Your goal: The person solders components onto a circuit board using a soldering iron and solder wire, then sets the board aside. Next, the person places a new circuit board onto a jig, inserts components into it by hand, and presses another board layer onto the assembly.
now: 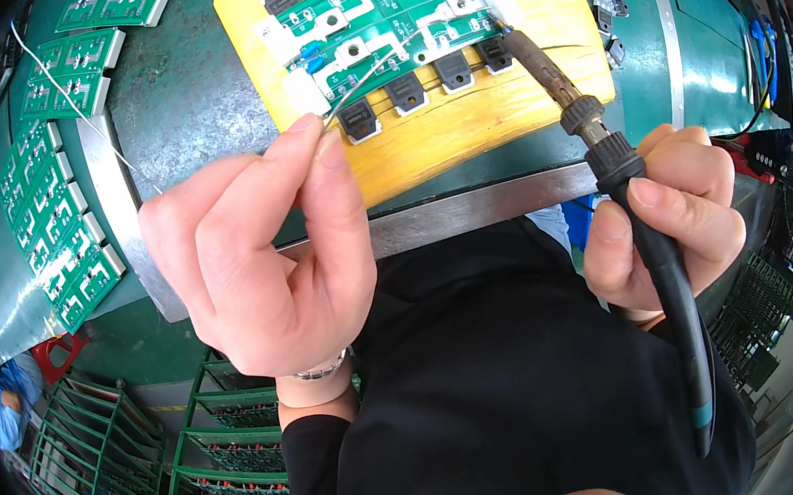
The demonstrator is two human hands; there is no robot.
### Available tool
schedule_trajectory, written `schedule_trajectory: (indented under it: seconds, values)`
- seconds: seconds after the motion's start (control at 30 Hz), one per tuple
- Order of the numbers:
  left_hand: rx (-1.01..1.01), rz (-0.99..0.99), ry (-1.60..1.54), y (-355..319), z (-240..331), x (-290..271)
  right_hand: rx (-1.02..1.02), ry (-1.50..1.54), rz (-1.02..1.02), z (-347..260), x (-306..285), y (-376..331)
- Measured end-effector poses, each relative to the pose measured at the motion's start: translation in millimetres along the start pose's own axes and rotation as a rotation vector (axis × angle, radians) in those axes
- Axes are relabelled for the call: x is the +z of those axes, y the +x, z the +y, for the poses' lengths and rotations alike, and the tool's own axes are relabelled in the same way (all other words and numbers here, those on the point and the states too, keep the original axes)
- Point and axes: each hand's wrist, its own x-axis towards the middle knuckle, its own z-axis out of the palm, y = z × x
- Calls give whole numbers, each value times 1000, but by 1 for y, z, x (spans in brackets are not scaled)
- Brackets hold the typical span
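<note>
Green circuit board (390, 18) lies beyond both hands, under the soldering iron (548, 79) tip.

soldering iron (588, 128) tip on green board (390, 15)

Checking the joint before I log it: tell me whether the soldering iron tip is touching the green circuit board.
Touching. In the head view, the soldering iron held in the right hand has its tip resting on the right edge of the green circuit board; no gap shows.
</note>
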Motion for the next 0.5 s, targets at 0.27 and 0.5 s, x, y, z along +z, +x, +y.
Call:
schedule_trajectory:
  seconds: [0.27, 0.5]
  values:
    - [-38, 36, -36, -2, 0, 1, -74, 90, 79, 6, 0, 0]
    - [-9, -29, 19, -1, 1, 0, -75, 134, 119, 10, 3, -4]
